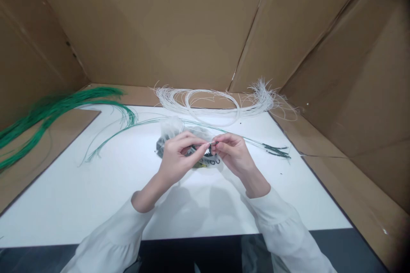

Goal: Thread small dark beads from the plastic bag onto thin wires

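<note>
Cardboard (pixel 35 42) stands as a wall at the far left, and a thick bundle of green strands (pixel 60 108) lies before it, reaching over the corner of the white surface (pixel 80 198). Next, a few thin green strands (pixel 110 138) curve along the surface, fanning out at their near ends and running rightward behind the hands. A white sleeve (pixel 112 230) leads up to the left hand (pixel 179 151), whose grip is a pinch of thumb and forefinger on a thin strand (pixel 210 143), held up in front of the person near the middle of the surface. Behind and below this hand sits a clear plastic bag (pixel 171 127) with dark contents and printed lettering, partly hidden by the fingers. Farther back, a looped bundle of white strands (pixel 218 113) lies along the rear edge, frayed at its right end. The right hand (pixel 233 153) closes its fingertips on the same strand, at a small dark part. Beyond it, several dark-ended strands (pixel 277 151) lie on the surface, and a cardboard wall (pixel 352 72) closes the right side.
</note>
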Available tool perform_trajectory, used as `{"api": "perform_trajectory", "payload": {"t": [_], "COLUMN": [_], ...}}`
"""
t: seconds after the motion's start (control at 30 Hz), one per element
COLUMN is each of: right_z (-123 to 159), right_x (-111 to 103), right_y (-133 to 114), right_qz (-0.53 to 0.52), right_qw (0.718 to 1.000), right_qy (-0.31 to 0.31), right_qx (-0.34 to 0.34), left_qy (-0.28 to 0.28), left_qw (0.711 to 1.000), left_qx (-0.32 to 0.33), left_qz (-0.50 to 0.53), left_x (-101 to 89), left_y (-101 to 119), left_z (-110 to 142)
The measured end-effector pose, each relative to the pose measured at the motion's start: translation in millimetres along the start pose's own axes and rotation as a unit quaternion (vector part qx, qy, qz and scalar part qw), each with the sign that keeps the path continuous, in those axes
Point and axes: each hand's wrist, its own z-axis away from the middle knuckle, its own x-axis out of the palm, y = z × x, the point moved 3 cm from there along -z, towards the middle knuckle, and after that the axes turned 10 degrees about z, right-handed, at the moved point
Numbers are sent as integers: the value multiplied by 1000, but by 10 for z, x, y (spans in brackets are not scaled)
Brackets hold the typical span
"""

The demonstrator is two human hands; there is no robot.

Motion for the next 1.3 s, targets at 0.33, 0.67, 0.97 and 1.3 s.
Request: {"api": "perform_trajectory", "payload": {"t": [0.33,0.67,0.97,1.3], "right_z": [8,0,8,10], "right_x": [-14,-44,-95,-102], "right_y": [-17,-42,-68,-68], "right_qz": [38,91,183,173], "right_qw": [999,995,979,981], "right_qy": [25,32,24,38], "right_qx": [-16,-35,-83,-75], "left_qy": [-11,-12,-12,-21], "left_qw": [999,999,999,997], "left_qx": [20,23,23,44], "left_qz": [-26,-32,-47,-53], "left_x": [9,12,7,14], "left_y": [-27,-33,-26,-23], "left_z": [14,18,5,9]}}
